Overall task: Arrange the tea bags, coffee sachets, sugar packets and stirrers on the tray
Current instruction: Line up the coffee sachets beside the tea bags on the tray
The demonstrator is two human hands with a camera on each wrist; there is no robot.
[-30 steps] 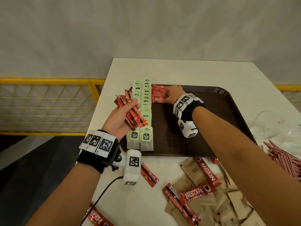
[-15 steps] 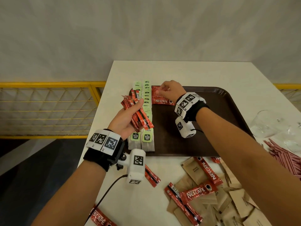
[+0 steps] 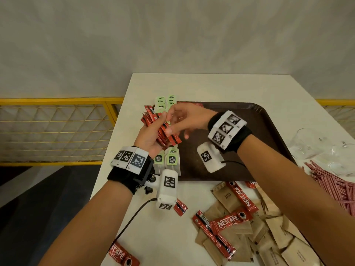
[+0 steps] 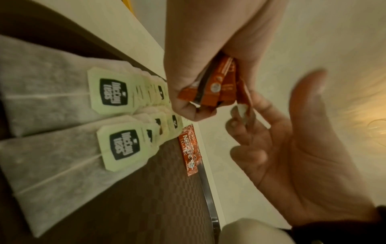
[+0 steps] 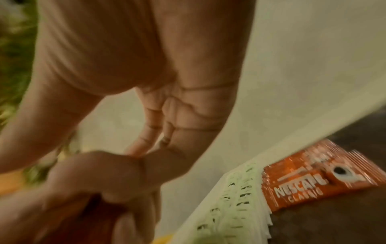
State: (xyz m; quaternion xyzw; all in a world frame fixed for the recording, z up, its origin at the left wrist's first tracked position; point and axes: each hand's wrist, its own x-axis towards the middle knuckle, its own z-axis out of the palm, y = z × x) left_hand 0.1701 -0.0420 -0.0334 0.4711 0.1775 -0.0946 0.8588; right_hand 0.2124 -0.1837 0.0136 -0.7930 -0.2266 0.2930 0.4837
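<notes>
Left hand [image 3: 148,138]: my fingers are curled round a bundle of red coffee sachets [image 3: 162,129], held up over the left edge of the tray [image 3: 255,131].
Right hand [image 3: 189,120]: it reaches across to that bundle; my thumb and forefinger meet at the end of one sachet there, the other fingers [image 4: 246,155] spread loosely (the wrist view is too blurred to show how firm the pinch is).
Tea bags [image 3: 169,160]: two overlapping rows with green tags, running from near to far along the tray's left side, right below my left hand.
Sachets on tray [image 4: 189,151]: a small stack of red coffee sachets lies at the far left of the tray, just right of the tea bag rows.
Tray: dark brown, sitting on the white desk [image 3: 211,87]; its right part is bare.
Loose sachets [image 3: 230,222]: several more red ones lie on the desk near me, on and beside the sugar packets.
Sugar packets [image 3: 269,239]: a heap of brown paper packets on the desk, near right, off the tray.
Stirrers [image 3: 334,185]: a pile of pink sticks on the desk at the right, beside the tray.
Glasses [image 3: 307,143]: clear ones stand at the right edge, far of the stirrers.
</notes>
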